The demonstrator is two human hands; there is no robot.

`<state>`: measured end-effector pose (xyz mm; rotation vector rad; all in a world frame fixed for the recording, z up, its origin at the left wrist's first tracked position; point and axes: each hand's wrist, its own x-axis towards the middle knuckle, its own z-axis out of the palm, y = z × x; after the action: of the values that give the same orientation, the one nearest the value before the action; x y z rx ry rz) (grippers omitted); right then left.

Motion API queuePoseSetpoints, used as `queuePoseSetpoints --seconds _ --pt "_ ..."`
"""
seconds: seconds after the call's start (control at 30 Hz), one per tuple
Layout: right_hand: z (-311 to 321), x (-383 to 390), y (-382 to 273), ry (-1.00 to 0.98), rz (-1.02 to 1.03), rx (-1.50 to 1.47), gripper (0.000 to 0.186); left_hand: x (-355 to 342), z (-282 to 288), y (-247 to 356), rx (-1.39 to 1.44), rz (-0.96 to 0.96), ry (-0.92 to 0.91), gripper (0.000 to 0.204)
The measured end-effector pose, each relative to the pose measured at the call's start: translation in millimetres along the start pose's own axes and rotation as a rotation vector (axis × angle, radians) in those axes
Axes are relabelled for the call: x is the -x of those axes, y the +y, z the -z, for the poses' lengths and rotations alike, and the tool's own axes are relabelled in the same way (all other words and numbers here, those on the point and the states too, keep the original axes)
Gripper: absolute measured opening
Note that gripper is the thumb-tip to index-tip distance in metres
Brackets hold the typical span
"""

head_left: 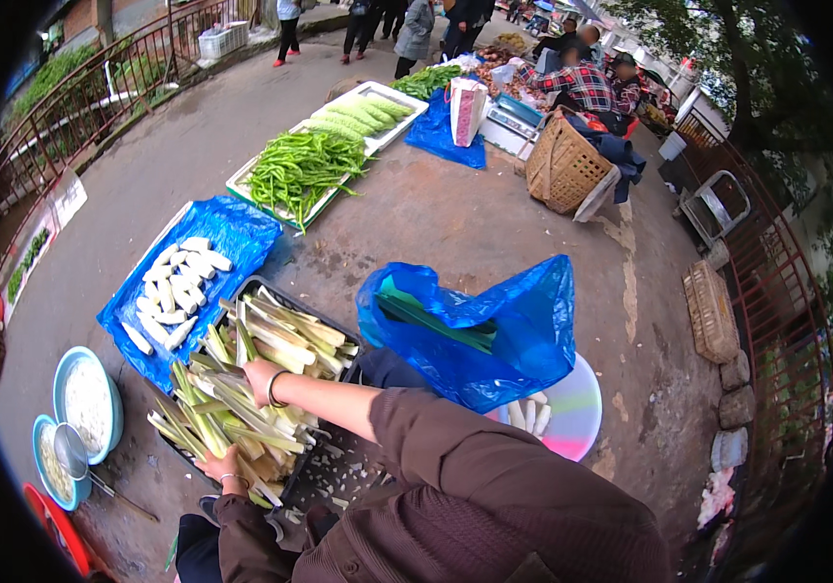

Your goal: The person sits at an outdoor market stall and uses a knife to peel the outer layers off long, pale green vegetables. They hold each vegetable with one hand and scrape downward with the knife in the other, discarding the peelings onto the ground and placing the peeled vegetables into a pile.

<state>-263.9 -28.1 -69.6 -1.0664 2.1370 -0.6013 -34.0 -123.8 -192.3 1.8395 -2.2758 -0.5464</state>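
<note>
A black plastic crate (285,486) in front of me is heaped with long pale-green and cream stalks (232,413), like husked water bamboo. My right hand (263,381), with a bangle at the wrist, grips the bundle on its far side. At the near left end, my left hand (220,466) has its fingers closed round the cut stalks. Some fingers of both hands are hidden among the stalks. Peeled white shoots (173,282) lie on blue plastic sheeting (251,228) beyond the crate.
An open blue plastic bag (523,301) stands right of the crate, over a pale basin (584,403) holding white shoots. Blue tubs (113,389) and a skimmer (70,451) are at left. Trays of green peppers (305,170), a scale (514,117), a wicker basket (564,165) and people stand farther off.
</note>
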Motion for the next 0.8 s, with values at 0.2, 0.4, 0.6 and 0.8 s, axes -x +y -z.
queuePoseSetpoints --seconds 0.2,0.4,0.6,0.8 --pt "-17 154 8 -0.447 -0.061 -0.954 0.018 10 33 -7 0.501 -0.003 -0.057 0.053" --pt "-34 229 18 -0.569 -0.248 -1.32 0.02 27 69 4 0.766 -0.076 -0.042 0.038" --pt "-31 247 4 -0.862 -0.237 -1.157 0.018 6 71 11 0.528 0.078 0.145 0.046" --pt "-18 240 10 -0.638 -0.307 -1.168 0.025 14 41 22 0.503 0.057 0.062 0.053"
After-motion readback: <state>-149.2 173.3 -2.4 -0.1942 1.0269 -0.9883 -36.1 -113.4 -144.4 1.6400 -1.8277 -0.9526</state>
